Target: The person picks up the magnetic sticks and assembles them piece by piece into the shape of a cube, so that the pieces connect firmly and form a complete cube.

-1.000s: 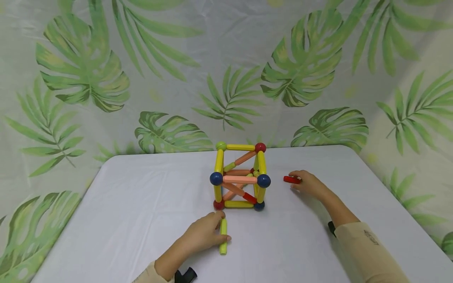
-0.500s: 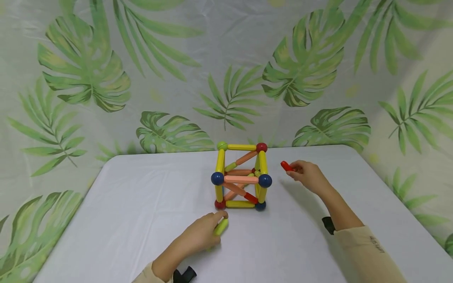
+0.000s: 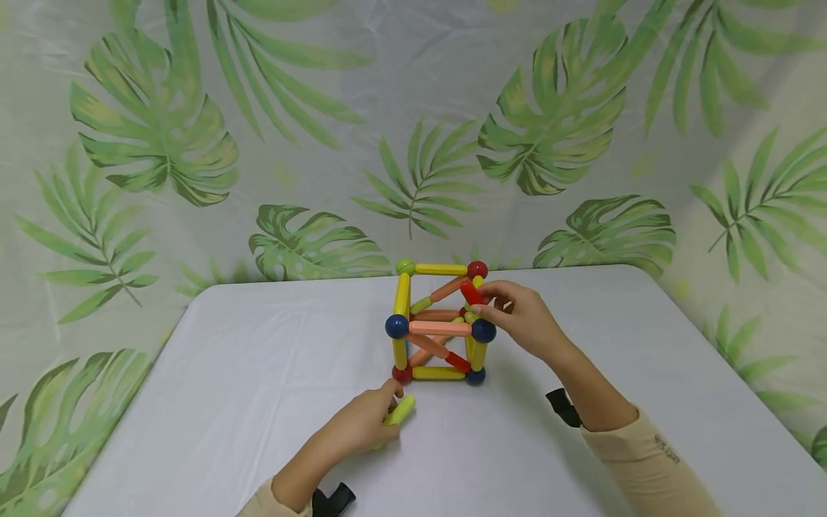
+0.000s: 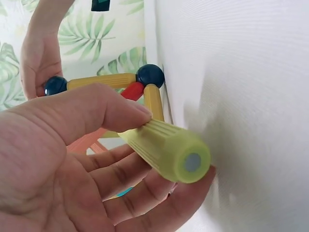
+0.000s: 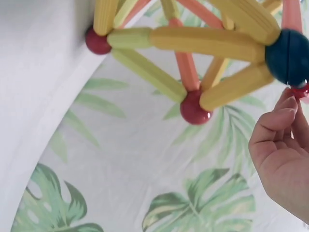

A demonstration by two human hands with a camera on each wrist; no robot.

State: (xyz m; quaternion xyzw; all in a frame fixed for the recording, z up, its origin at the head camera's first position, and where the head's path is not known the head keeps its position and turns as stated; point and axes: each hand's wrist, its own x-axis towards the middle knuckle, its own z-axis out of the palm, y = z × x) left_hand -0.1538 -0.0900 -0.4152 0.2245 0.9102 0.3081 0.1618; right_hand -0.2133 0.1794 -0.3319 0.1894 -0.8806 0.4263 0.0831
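A cube frame of magnetic sticks and balls stands mid-table, with yellow and salmon sticks joining blue, red and green balls. My right hand pinches a short red magnetic stick over the cube's upper right side; whether the stick touches the frame cannot be told. In the right wrist view, the blue ball hides most of that stick from the right hand's fingertips. In front of the cube's lower left corner, my left hand holds a yellow-green magnetic stick between thumb and fingers, its metal-tipped end facing the camera.
A white cloth covers the table. Behind its far edge hangs a leaf-patterned backdrop. Black straps sit at both wrists.
My right hand has carried the red stick leftward from beside the cube to above its right side. The left hand has turned the yellow-green stick to a slant, staying near the same spot.
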